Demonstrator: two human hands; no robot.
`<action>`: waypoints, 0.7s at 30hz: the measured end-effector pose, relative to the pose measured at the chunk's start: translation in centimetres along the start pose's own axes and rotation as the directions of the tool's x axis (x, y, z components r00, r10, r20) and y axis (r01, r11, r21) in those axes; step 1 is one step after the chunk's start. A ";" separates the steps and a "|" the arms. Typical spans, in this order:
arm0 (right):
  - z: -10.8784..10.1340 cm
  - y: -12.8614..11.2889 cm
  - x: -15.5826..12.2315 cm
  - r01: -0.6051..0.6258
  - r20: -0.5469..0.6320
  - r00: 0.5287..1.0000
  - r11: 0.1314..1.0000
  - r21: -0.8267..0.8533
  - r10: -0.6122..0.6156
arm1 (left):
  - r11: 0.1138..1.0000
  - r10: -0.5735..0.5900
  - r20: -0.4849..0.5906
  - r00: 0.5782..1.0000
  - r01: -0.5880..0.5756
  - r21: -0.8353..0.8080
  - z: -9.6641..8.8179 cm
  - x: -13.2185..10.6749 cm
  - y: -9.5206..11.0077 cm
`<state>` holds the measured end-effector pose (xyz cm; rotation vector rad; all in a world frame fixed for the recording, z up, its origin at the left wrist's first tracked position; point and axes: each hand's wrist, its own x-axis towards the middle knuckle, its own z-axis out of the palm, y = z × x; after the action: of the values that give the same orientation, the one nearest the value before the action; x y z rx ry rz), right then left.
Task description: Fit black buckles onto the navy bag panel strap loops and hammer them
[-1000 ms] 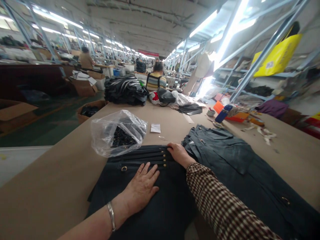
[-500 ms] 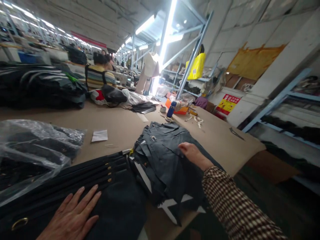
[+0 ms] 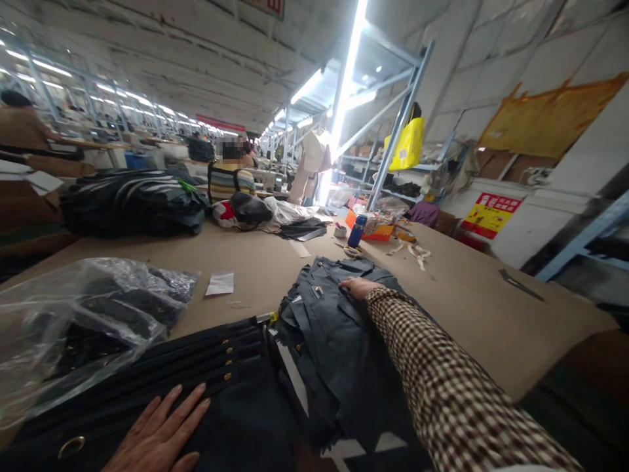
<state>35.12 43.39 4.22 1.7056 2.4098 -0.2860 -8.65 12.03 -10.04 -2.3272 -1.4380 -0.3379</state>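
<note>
My left hand (image 3: 164, 429) lies flat with its fingers spread on a stack of dark garments (image 3: 250, 387) with gold buttons and a gold ring at the lower left. My right hand (image 3: 362, 288), in a checked sleeve, is at the far part of a pile of dark grey garments (image 3: 339, 341). Its fingers are bent together at the top cloth, and their tips are partly hidden. A small metal buckle (image 3: 318, 292) shows on that pile, left of the hand. Pale patches show along the pile's near and left edges.
Clear plastic (image 3: 122, 314) covers dark pieces at the left, near a white paper (image 3: 219, 284). A blue bottle (image 3: 357, 231), an orange box (image 3: 378, 229) and scissors (image 3: 352, 251) sit beyond the pile. Dark cloth (image 3: 132, 203) is heaped at the back left; a person (image 3: 230, 177) sits behind the table.
My right hand has moved forward and slightly left over the grey pile. My left hand stays flat on the stack. The view has swung left.
</note>
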 end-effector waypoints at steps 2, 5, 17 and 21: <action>0.5 0.5 0.3 0.008 -0.040 0.999 1.000 0.025 -0.007 | 1.000 -0.001 0.003 1.000 0.001 0.002 -0.1 0.0 0.0; 1.6 1.2 -0.1 -0.005 -0.158 0.987 0.996 0.085 0.019 | 1.000 0.017 -0.012 1.000 -0.017 0.021 -0.5 0.1 0.0; 3.4 0.3 -5.7 0.083 -0.676 0.673 0.877 0.473 0.301 | 0.995 0.035 -0.099 0.994 -0.025 0.101 -1.4 0.9 0.8; 1.4 -2.5 -10.5 0.265 -0.764 0.598 0.840 0.473 0.242 | 0.999 0.008 -0.096 0.995 -0.003 0.048 -2.2 1.3 1.1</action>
<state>36.23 32.65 5.60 2.5035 3.2090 -0.2470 -7.08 11.66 -7.72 -2.2454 -1.3789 -0.4037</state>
